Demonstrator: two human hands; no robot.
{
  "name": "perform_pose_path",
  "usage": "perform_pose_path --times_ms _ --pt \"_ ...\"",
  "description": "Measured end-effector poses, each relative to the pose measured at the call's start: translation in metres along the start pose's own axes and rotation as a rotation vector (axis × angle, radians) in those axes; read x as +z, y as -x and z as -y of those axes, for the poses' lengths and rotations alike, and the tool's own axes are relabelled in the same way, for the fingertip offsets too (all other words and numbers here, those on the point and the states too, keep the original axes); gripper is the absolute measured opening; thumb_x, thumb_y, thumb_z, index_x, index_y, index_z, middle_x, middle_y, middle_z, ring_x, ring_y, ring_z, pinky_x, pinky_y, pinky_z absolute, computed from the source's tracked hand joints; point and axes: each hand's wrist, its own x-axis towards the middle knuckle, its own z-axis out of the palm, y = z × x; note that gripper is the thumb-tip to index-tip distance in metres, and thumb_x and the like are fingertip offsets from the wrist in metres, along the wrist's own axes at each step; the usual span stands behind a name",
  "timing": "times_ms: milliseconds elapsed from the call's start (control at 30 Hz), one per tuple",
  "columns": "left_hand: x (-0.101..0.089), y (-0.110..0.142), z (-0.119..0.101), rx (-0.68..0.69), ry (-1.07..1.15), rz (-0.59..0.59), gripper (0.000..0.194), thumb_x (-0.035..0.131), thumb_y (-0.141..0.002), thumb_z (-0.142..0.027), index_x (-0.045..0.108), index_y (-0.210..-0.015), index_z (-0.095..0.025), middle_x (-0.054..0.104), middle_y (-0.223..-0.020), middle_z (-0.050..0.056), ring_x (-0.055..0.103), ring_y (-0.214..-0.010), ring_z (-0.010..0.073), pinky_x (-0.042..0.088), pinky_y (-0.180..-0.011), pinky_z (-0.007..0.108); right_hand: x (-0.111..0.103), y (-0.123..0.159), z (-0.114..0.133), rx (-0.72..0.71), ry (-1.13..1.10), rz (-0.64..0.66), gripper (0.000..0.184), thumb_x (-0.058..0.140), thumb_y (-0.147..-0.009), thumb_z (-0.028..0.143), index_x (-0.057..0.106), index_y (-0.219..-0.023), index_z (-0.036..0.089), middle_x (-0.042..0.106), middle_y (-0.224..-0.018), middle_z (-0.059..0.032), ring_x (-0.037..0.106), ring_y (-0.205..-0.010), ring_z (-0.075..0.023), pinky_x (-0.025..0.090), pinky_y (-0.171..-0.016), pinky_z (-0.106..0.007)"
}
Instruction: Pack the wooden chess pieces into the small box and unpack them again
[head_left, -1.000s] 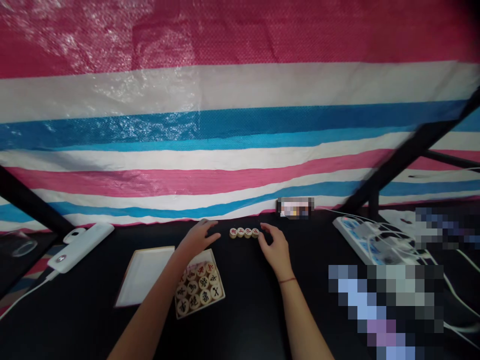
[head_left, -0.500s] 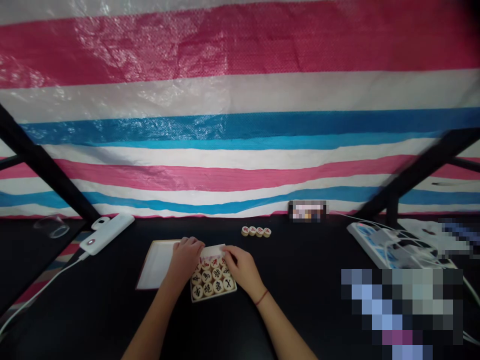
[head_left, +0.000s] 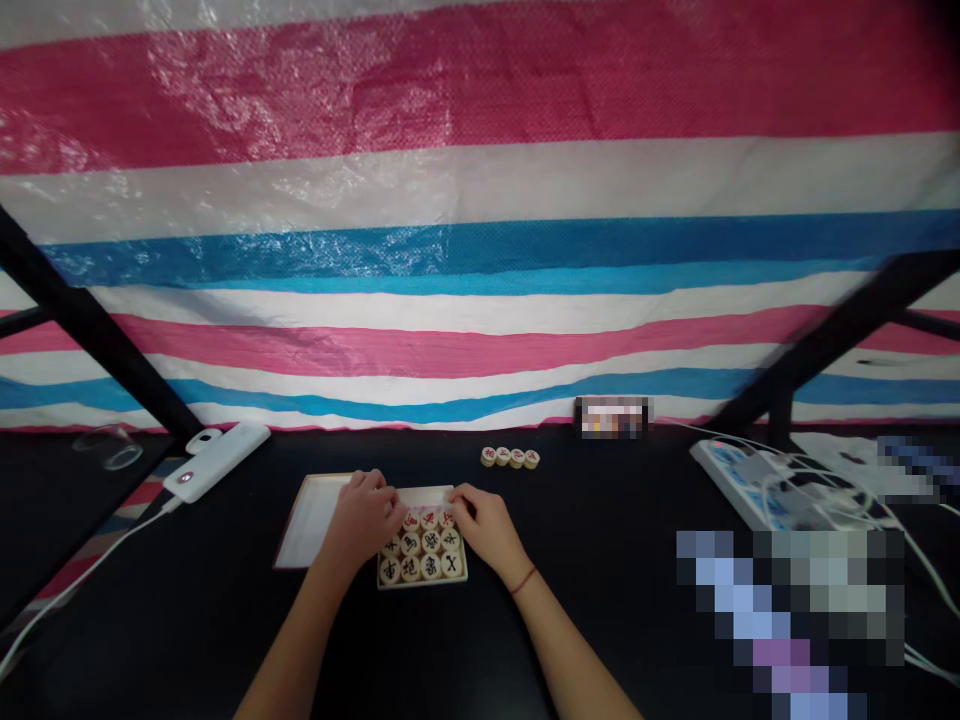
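An open shallow box (head_left: 424, 583) of round Chinese chess pieces (head_left: 430, 541), some lettered black and some red, lies on the black table. My left hand (head_left: 369, 510) is closed over its far left corner, hiding a few pieces. At the far right corner, my right hand (head_left: 480, 520) pinches the box's edge between thumb and fingers. A bare strip of box floor shows along the far side. Beyond the box stands a short row of red-lettered chess pieces (head_left: 510, 458), apart from both hands. The white-lined box lid (head_left: 311, 525) lies left, partly behind my left hand.
A white device (head_left: 217, 462) with a cable lies at the back left, near a clear cup (head_left: 116, 448). At the right is a power strip (head_left: 735, 485) with tangled white cables. A small blurred-out object (head_left: 611, 417) leans by the striped sheet (head_left: 480, 350).
Both hands came back from beside the row of chess pieces to the box's far corners. The box has turned slightly and now sits squarer to me. My view shifted left.
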Motion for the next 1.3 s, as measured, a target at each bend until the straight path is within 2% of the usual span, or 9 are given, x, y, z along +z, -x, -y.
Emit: perform_pose_path --times_ms 167,367,600,767,833,967,1100,1200,1300 --pt "0.004 0.002 0.0 0.005 0.06 0.041 0.024 0.052 -0.084 -0.025 0.07 -0.068 -0.021 0.061 -0.09 0.007 0.052 -0.093 0.0248 0.04 -0.081 0.038 -0.003 -0.001 0.0 0.018 -0.019 0.002 0.025 0.045 -0.079 0.013 0.069 -0.074 0.019 0.063 -0.059 0.0019 0.054 -0.053 -0.0112 0.037 -0.055 -0.02" --pt "-0.005 0.007 0.004 0.009 0.115 0.097 0.02 0.049 -0.084 -0.026 0.068 -0.079 -0.022 0.063 -0.098 0.005 0.052 -0.098 0.0244 0.038 -0.085 0.04 -0.006 -0.001 0.0 0.043 -0.043 0.006 0.025 0.046 -0.077 0.012 0.07 -0.074 0.018 0.064 -0.061 0.0016 0.052 -0.052 -0.0104 0.035 -0.054 -0.019" --pt "-0.015 0.009 0.001 -0.005 0.172 0.159 0.016 0.05 -0.082 -0.028 0.064 -0.078 -0.024 0.068 -0.08 0.002 0.051 -0.095 0.0259 0.032 -0.089 0.045 -0.005 0.0 -0.001 0.046 -0.054 0.009 0.025 0.046 -0.077 0.012 0.071 -0.076 0.017 0.063 -0.06 0.0019 0.052 -0.052 -0.0101 0.035 -0.053 -0.02" --pt "-0.012 0.009 0.011 0.015 0.262 0.185 0.016 0.051 -0.083 -0.032 0.066 -0.082 -0.025 0.069 -0.083 0.001 0.052 -0.094 0.0247 0.033 -0.089 0.044 -0.007 -0.001 -0.005 0.039 -0.097 0.022 0.023 0.047 -0.079 0.015 0.07 -0.075 0.017 0.062 -0.06 0.0018 0.05 -0.052 -0.0099 0.036 -0.053 -0.02" --pt "-0.011 0.008 0.016 0.031 0.31 0.129 0.018 0.053 -0.084 -0.035 0.067 -0.084 -0.025 0.069 -0.085 0.001 0.053 -0.094 0.0243 0.036 -0.09 0.043 -0.008 -0.001 -0.004 0.024 -0.119 -0.006 0.022 0.047 -0.082 0.018 0.069 -0.078 0.017 0.06 -0.059 0.0019 0.049 -0.052 -0.0102 0.037 -0.052 -0.02" --pt "-0.011 0.006 0.009 0.027 0.565 -0.032 0.024 0.052 -0.086 -0.04 0.066 -0.094 -0.022 0.069 -0.091 0.004 0.059 -0.088 0.021 0.044 -0.084 0.036 -0.006 0.003 0.007 -0.138 -0.077 -0.141 0.024 0.056 -0.08 0.022 0.065 -0.102 0.017 0.065 -0.077 -0.0016 0.055 -0.061 -0.0128 0.047 -0.061 -0.024" --pt "-0.001 0.008 -0.015 -0.056 0.884 0.032 0.026 0.055 -0.085 -0.042 0.063 -0.097 -0.021 0.068 -0.079 0.001 0.062 -0.072 0.0172 0.049 -0.067 0.028 0.001 0.009 0.022 -0.369 -0.023 -0.144 0.033 0.063 -0.081 0.023 0.06 -0.114 0.021 0.068 -0.106 -0.0074 0.063 -0.093 -0.0197 0.052 -0.083 -0.033" --pt "0.008 0.008 -0.027 -0.067 1.026 0.028 0.027 0.057 -0.084 -0.043 0.063 -0.098 -0.02 0.069 -0.083 0.003 0.064 -0.075 0.0172 0.05 -0.069 0.028 0.004 0.012 0.024 -0.423 0.002 -0.156 0.028 0.058 -0.087 0.023 0.06 -0.115 0.022 0.07 -0.105 -0.0072 0.065 -0.094 -0.0196 0.052 -0.084 -0.034" --pt "0.013 0.006 -0.03 -0.149 1.121 -0.051 0.031 0.06 -0.082 -0.046 0.064 -0.096 -0.019 0.071 -0.095 0.005 0.066 -0.077 0.0174 0.052 -0.069 0.028 0.002 0.01 0.021 -0.409 0.042 -0.196 0.023 0.057 -0.088 0.027 0.062 -0.11 0.022 0.071 -0.1 -0.0071 0.066 -0.089 -0.0194 0.052 -0.08 -0.033"
